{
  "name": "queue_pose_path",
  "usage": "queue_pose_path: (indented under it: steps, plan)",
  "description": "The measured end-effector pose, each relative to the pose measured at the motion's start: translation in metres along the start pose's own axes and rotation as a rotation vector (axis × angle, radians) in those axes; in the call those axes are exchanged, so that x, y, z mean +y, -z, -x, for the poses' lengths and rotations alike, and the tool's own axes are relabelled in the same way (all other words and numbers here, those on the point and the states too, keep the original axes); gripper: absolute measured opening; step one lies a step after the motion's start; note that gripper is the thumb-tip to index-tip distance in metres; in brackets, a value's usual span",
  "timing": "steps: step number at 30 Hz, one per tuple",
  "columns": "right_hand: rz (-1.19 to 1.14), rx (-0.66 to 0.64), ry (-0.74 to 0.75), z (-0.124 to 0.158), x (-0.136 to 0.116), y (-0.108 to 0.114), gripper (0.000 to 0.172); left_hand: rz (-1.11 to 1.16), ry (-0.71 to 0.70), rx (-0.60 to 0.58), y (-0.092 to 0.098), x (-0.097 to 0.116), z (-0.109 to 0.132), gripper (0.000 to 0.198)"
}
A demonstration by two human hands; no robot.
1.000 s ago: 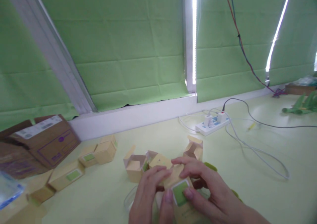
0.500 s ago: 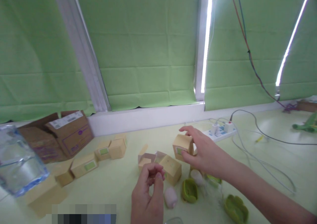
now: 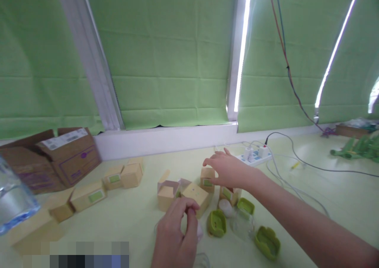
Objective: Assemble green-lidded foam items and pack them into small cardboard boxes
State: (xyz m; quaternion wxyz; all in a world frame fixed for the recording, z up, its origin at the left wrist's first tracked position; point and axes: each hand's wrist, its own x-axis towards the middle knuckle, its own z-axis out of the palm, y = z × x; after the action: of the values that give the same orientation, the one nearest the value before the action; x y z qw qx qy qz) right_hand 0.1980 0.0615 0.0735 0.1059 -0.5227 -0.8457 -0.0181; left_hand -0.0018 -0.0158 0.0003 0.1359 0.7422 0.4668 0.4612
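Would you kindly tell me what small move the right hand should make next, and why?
Probably ease the right hand clear of the small box: it appears to stand on the table beside other boxes, and the fingers look spread, not wrapped around it.

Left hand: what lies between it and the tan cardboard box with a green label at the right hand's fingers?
Another tan cardboard box lies between the left hand and the green-labelled box, as the head view shows.
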Motion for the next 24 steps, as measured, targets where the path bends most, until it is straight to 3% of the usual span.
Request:
queue_pose_path:
  steps: [4,6,11,14,20,24]
  plan:
    - [-0.099,0.077,0.059,0.026,-0.011,0.014,0.015,0.008,0.048,-0.024,0.001,-0.001,-0.001,0.018]
    - [-0.145,0.041,0.093,0.042,-0.019,0.010,0.009,-0.006,0.055,-0.057,0.001,0.000,-0.001,0.019]
    - [-0.100,-0.064,0.041,0.074,-0.033,-0.025,0.012,-0.045,-0.002,-0.098,-0.004,-0.001,0.002,0.020]
    - [-0.098,-0.089,0.046,0.082,-0.035,-0.046,0.003,-0.059,-0.032,-0.111,-0.006,-0.002,0.004,0.021]
    - [-0.382,0.111,0.156,0.092,-0.020,-0.049,0.008,-0.038,-0.086,-0.056,-0.003,0.004,0.001,0.016]
    - [-0.462,0.259,0.151,0.096,-0.011,-0.045,0.007,-0.070,-0.100,-0.063,-0.005,0.003,0.003,0.014]
